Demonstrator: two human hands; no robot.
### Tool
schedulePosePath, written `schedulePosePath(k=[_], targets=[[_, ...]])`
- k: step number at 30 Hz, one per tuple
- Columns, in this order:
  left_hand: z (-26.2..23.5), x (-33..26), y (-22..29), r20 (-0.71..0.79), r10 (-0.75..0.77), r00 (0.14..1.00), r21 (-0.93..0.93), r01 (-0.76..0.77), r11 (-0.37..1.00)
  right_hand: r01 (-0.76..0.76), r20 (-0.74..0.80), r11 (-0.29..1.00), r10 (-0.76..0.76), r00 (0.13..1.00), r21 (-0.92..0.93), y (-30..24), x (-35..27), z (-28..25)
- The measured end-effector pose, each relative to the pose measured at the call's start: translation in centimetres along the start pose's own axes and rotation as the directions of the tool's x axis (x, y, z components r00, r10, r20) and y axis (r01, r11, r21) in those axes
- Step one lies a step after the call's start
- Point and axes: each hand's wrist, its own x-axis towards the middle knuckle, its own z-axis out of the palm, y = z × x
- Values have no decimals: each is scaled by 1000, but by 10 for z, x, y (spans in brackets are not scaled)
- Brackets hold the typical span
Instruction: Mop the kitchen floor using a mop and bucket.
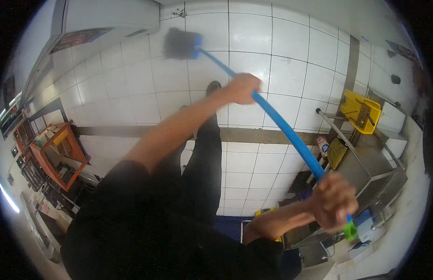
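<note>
A broom with a blue handle [286, 128] slants across the view, from the upper left down to the lower right. Its dark bristle head [179, 44], blurred by motion, is over the white tiled floor [249, 35], joined to the handle by a blue block. My left hand [244, 87] wraps round the handle partway along, with the arm stretched forward. Close to the green-tipped end, my right hand [335, 200] is closed round the upper handle. The fingers of my left hand are partly blurred, and my feet stand on the tiles below it.
A yellow basket [361, 112] sits at the right beside a metal-legged table [370, 163]. A wooden-framed cabinet [58, 154] stands at the left. A large white appliance [109, 21] is at the upper left. Dark debris [180, 12] lies on the floor near the top.
</note>
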Motion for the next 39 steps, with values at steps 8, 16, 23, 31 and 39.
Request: schedulePosePath(k=[8, 16, 23, 31, 39], targets=[[51, 62, 110, 135, 91, 987, -195, -64, 979, 139, 262, 935, -51, 964, -327, -87, 4, 19], [43, 14, 114, -42, 40, 998, -234, -48, 971, -88, 504, 994, 108, 857, -64, -94, -20, 18], [-9, -110, 66, -203, -180, 962, -166, 148, 975, -27, 643, 999, 44, 765, -36, -40, -25, 68], [-55, -297, -27, -165, -465, 870, 7, 473, 881, -252, 612, 943, 68, 788, 219, 89, -94, 180], [-44, -460, -112, -374, -339, 863, 164, 421, 892, -439, 335, 892, 383, 861, 105, 186, -228, 208]])
